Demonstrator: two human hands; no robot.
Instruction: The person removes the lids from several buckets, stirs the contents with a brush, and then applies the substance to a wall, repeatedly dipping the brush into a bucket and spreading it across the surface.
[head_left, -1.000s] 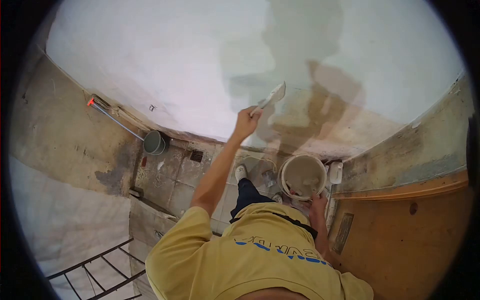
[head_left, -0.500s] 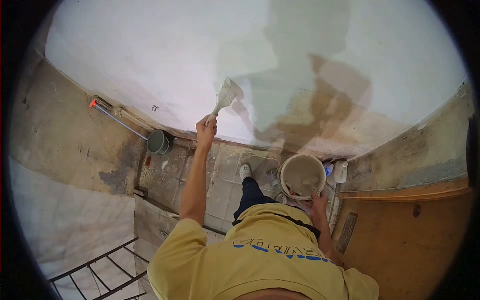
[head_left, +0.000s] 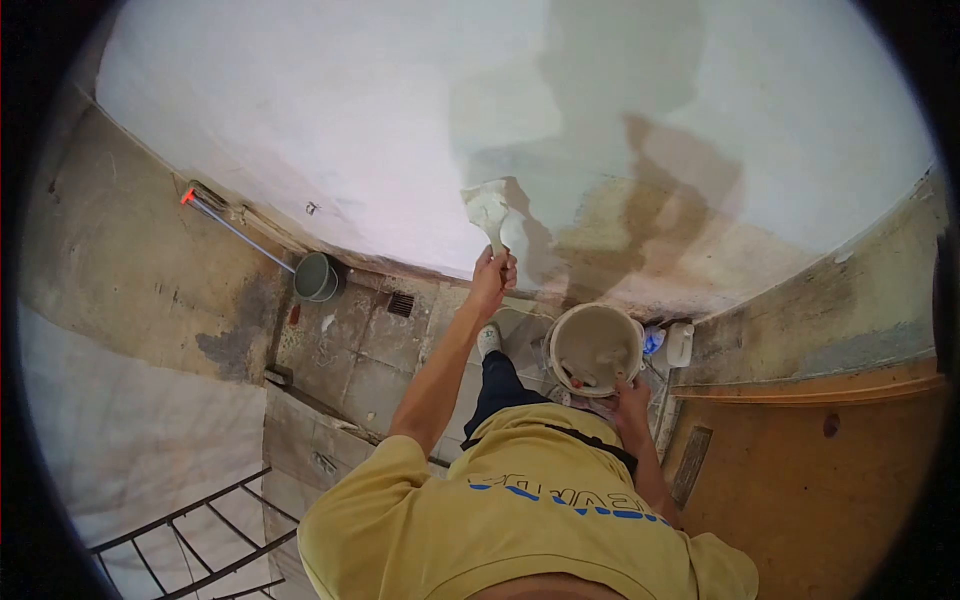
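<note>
Head view: we have the scraper [head_left: 487, 208] in our left hand [head_left: 492, 278], the fingers closed around its handle; the broad blade points away from us, in front of the pale wall [head_left: 300, 110], and the handle runs back towards our palm; the tool's long axis lies nearly straight ahead of our body, tipped slightly left at the blade end; pale material coats the blade, and a shadow falls on the wall just to its right; whether the edge touches the wall we cannot tell.

The bucket [head_left: 551, 352] lies to the right of the left fingers and nearer to our body, its mouth open towards us with a greyish mass inside; our right hand [head_left: 632, 402] is the nearer of the two, at the near right part of the rim, its fingers pinching that edge, though part of the grip is hidden; scraper and bucket are well apart; just beyond the bucket's right side are something blue [head_left: 654, 340] and a white jug [head_left: 679, 344]; far off to the left a dark pail [head_left: 316, 278] stands on the tiled floor [head_left: 380, 390].
</note>
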